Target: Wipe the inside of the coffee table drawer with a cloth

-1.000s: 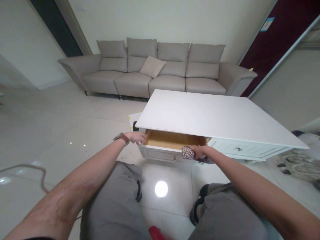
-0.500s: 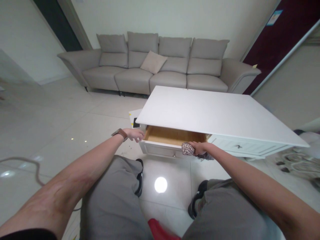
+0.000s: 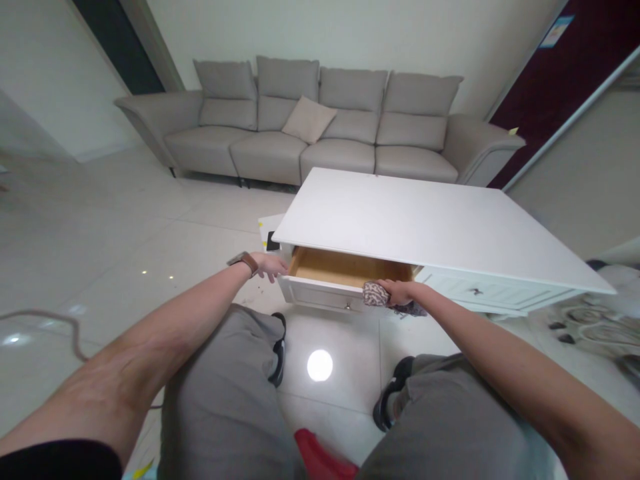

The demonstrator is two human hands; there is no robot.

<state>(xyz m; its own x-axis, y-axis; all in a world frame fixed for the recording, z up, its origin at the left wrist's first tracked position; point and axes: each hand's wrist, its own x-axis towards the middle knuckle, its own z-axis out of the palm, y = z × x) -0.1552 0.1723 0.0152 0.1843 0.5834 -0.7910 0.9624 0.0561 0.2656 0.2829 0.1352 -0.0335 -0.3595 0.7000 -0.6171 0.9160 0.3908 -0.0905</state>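
A white drawer (image 3: 315,294) with a pale wooden inside is pulled out of the white coffee table (image 3: 425,213). My left hand (image 3: 271,265), a brown-strapped watch at its wrist, is at the drawer's left front corner. Its fingers are apart and hold nothing; whether the tips touch the drawer side, I cannot tell. A brown-and-white patterned cloth (image 3: 375,294) is bunched in my right hand (image 3: 399,292), which is closed around it at the right part of the drawer front. The small drawer knob (image 3: 348,306) shows just left of the cloth.
A second drawer (image 3: 475,291), closed, is to the right. Behind the table stands a grey sofa (image 3: 270,158) with a beige cushion (image 3: 309,120). A red object (image 3: 323,457) lies between my legs, and a hose or cable (image 3: 75,330) runs over the floor at left.
The view has shifted slightly. My left hand's fingers look a little more stretched out at the drawer corner. My right hand keeps the cloth at the drawer front.
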